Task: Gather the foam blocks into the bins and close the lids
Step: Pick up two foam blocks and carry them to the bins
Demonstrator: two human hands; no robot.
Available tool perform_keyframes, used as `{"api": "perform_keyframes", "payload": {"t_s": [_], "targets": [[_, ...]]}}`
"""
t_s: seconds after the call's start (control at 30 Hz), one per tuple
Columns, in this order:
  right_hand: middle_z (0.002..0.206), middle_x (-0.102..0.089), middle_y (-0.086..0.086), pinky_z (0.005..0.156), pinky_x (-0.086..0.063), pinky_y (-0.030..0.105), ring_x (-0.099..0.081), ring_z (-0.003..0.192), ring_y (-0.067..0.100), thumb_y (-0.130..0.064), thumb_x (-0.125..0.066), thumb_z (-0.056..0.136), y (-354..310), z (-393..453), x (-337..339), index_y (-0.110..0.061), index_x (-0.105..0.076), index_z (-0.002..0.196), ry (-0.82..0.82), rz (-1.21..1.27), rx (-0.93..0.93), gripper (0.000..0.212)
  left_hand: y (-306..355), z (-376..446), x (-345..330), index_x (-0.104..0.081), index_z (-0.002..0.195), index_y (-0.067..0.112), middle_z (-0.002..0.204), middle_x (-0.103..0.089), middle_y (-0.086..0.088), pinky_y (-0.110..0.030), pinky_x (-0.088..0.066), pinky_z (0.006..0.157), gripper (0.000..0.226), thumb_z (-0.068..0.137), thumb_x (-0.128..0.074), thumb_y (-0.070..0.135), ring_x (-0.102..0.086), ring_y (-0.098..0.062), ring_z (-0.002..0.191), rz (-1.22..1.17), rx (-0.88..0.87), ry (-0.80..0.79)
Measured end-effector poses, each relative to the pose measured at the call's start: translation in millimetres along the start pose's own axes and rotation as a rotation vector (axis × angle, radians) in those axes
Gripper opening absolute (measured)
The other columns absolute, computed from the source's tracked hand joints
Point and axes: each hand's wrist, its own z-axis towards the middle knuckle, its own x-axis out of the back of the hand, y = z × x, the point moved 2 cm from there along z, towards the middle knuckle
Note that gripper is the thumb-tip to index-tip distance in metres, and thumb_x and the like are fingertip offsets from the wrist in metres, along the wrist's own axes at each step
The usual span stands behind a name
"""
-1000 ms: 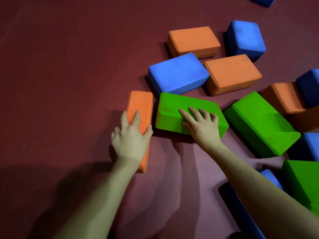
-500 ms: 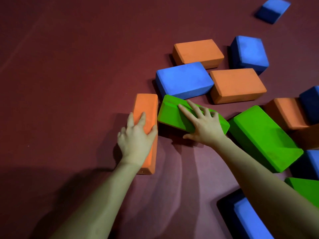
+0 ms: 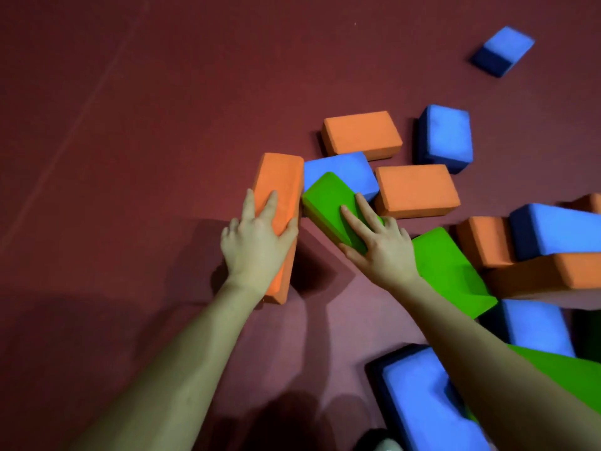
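My left hand (image 3: 258, 242) grips an orange foam block (image 3: 282, 187) that stands on its long edge and is lifted off the dark red floor. My right hand (image 3: 379, 239) grips a green foam block (image 3: 328, 198), tilted up and raised, with its thumb under the near edge. Behind them lie a blue block (image 3: 349, 170) and two orange blocks (image 3: 362, 133) (image 3: 418, 190). Another green block (image 3: 445, 271) lies just right of my right wrist. No bin or lid is in view.
Further blocks are piled at the right: blue (image 3: 445, 136), orange (image 3: 484, 242), blue (image 3: 559, 229), orange (image 3: 546, 278). A lone blue block (image 3: 504, 48) lies far back. A blue block (image 3: 426, 402) sits near my right forearm. Bare red floor (image 3: 130, 157) stretches left.
Both hands have lifted their blocks off the floor. The green block tilted and turned end-on; the orange block rose and moved forward. The view shifted so the pile sits lower.
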Motion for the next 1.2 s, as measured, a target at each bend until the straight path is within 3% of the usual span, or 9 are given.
{"api": "perform_keyframes", "payload": {"t_s": [0.17, 0.47, 0.63, 0.87, 1.2], "targets": [[0.156, -0.029, -0.003, 0.064, -0.051, 0.040, -0.057, 0.084, 0.036, -0.049, -0.066, 0.082, -2.0, 19.6, 141.4, -0.034, -0.042, 0.143, -0.006, 0.041, -0.109, 0.068, 79.0, 15.0, 114.2, -0.050, 0.139, 0.029, 0.151, -0.037, -0.010, -0.042, -0.044, 0.089, 0.059, 0.085, -0.058, 0.052, -0.059, -0.041, 0.105, -0.016, -0.014, 0.002], [0.160, -0.015, -0.009, 0.080, -0.044, 0.043, -0.052, 0.102, 0.035, -0.053, -0.057, 0.087, 21.0, 56.1, 404.3, -0.043, -0.031, 0.146, 0.001, 0.077, -0.255, 0.066, 250.3, 44.6, 316.8, -0.044, 0.142, 0.032, 0.154, -0.030, -0.008, -0.040, -0.041, 0.093, 0.060, 0.087, -0.057, 0.050, -0.054, -0.037, 0.117, -0.024, -0.063, -0.051], [0.161, -0.012, -0.010, 0.082, -0.044, 0.042, -0.051, 0.105, 0.033, -0.055, -0.053, 0.089, 29.9, 84.9, 507.7, -0.043, -0.029, 0.147, 0.040, 0.071, -0.280, 0.064, 314.4, 69.7, 395.9, -0.040, 0.144, 0.033, 0.155, -0.028, -0.008, -0.039, -0.041, 0.093, 0.060, 0.088, -0.054, 0.053, -0.054, -0.037, 0.117, 0.015, -0.102, -0.045], [0.161, -0.006, -0.012, 0.087, -0.041, 0.041, -0.048, 0.112, 0.035, -0.058, -0.048, 0.091, 35.1, 152.7, 570.3, -0.044, -0.026, 0.148, 0.077, 0.041, -0.274, 0.063, 350.1, 130.5, 449.0, -0.041, 0.143, 0.033, 0.155, -0.029, -0.009, -0.040, -0.041, 0.093, 0.060, 0.088, -0.054, 0.053, -0.054, -0.037, 0.116, -0.005, -0.150, 0.010], [0.161, -0.010, -0.009, 0.084, -0.041, 0.041, -0.049, 0.111, 0.036, -0.054, -0.050, 0.092, -4.6, 337.1, 557.7, -0.041, -0.030, 0.148, 0.111, 0.041, -0.368, 0.061, 309.4, 321.5, 478.7, -0.043, 0.142, 0.034, 0.154, -0.030, -0.006, -0.039, -0.041, 0.093, 0.059, 0.087, -0.055, 0.053, -0.056, -0.037, 0.112, -0.025, -0.234, 0.023]]}}
